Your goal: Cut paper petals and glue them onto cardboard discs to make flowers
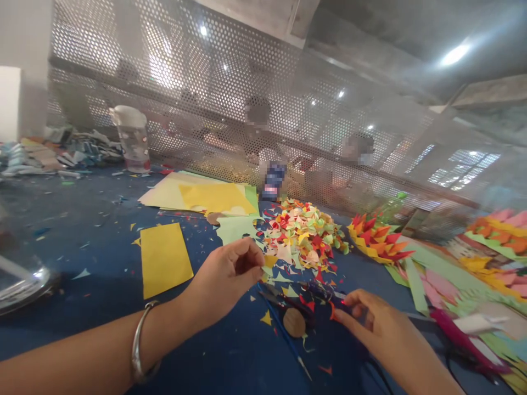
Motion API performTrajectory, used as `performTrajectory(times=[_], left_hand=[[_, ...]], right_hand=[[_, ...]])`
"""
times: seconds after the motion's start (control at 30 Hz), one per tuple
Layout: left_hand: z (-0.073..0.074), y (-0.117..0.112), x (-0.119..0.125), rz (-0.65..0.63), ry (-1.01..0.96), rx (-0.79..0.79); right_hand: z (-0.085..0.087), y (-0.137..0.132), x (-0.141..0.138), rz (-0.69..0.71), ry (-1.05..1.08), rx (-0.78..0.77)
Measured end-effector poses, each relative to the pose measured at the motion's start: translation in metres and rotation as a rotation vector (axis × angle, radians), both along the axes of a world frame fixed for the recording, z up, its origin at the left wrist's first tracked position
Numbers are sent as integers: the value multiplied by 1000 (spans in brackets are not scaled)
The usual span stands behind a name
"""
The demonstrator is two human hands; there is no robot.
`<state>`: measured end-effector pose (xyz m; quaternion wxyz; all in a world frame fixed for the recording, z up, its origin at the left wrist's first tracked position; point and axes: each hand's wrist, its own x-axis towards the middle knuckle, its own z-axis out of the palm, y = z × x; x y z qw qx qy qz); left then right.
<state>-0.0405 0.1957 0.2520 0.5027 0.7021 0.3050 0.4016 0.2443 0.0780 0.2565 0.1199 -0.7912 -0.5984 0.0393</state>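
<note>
My left hand (224, 277) hovers over a blue-covered table (82, 219), fingers pinched on a small yellow paper piece (269, 260). My right hand (376, 326) rests lower right, fingertips pressed on a small red paper scrap (332, 311) by dark scissors (288, 299). A round brown disc (293, 322) lies between both hands. Just beyond sits a heap of cut coloured paper pieces (304, 230).
A yellow sheet (163, 259) lies left, larger yellow and cream sheets (206, 197) behind. A plastic jar (132, 138) stands by the perforated metal screen (230, 93). Red-orange paper flowers (376, 238) and green and pink paper (453, 280) fill the right. People sit behind the screen.
</note>
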Motion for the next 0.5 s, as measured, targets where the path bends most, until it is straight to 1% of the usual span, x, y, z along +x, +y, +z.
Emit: performTrajectory(times=[0.13, 0.23, 0.33, 0.4, 0.43, 0.5], left_hand=[[-1, -1, 1, -21, 10, -8], [-2, 1, 0, -21, 17, -12], [-4, 5, 0, -2, 28, -8], [-5, 6, 0, 8, 22, -13], [-6, 6, 0, 6, 15, -22], [-7, 5, 0, -3, -4, -44]], right_hand=[[-21, -6, 13, -60, 148, 59], [-29, -5, 19, -69, 302, 68], [-27, -7, 15, -96, 464, 120], [-22, -13, 9, -138, 638, 229], [-19, -16, 6, -148, 760, 224], [-16, -24, 1, -186, 1016, 164]])
